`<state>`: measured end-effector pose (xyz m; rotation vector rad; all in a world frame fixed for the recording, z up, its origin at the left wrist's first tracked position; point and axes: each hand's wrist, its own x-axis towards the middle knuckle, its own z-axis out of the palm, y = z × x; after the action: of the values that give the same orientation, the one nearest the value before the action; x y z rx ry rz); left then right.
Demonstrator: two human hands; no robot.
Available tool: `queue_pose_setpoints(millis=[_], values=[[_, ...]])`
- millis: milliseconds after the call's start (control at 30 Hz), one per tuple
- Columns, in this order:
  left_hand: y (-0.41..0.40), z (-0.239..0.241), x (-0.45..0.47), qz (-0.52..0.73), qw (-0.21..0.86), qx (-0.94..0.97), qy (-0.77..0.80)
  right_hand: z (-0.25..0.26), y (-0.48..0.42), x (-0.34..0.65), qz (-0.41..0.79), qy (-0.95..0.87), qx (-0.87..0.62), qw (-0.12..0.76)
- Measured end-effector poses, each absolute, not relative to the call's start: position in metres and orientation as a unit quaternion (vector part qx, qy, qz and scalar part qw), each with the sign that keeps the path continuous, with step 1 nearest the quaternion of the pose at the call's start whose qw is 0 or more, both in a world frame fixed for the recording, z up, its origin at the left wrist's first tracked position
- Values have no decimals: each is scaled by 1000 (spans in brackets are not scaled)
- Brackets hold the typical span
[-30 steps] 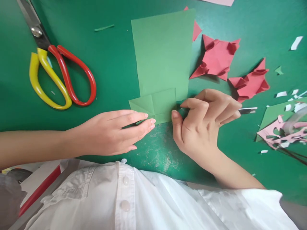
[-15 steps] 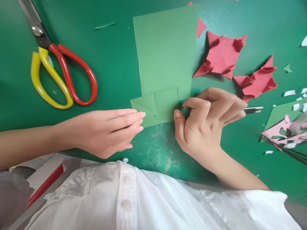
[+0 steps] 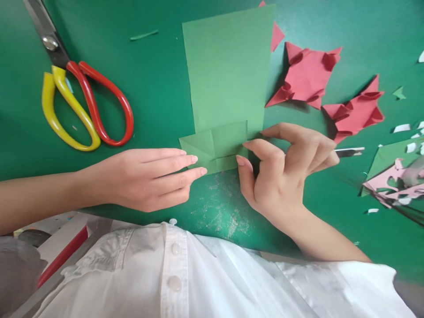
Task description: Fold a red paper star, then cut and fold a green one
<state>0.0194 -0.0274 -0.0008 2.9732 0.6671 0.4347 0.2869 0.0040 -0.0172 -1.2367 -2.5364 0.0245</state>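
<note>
A small green paper piece [image 3: 228, 138] with crease lines lies over the lower end of a larger green paper sheet [image 3: 228, 66]. My left hand [image 3: 149, 179] rests flat from the left, fingers stretched out, its fingertips on the lower left part of the small piece. At the right end of that piece is my right hand [image 3: 285, 168]. Its index fingertip and thumb touch the paper near the lower right corner with a gap between them, and the other fingers are bent and apart.
Scissors [image 3: 94, 106] with red and yellow handles lie at the left. Folded red paper shapes [image 3: 308, 77] sit at the right, near cut pink paper [image 3: 384, 179] and white scraps. A thin green strip [image 3: 144, 35] lies on the green table [image 3: 155, 88].
My left fingers have spread a little, and one fingertip reaches further right along the paper's lower edge. My right index finger and thumb have shifted left onto the paper.
</note>
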Motion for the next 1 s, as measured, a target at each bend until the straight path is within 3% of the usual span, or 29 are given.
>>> queue_pose_setpoints(millis=[367,1000], values=[[-24,3,24,132,37,967,216,-15,3,286,45,-900,-420,109],[-24,3,23,132,110,955,241,-18,3,288,70,-884,-433,160]])
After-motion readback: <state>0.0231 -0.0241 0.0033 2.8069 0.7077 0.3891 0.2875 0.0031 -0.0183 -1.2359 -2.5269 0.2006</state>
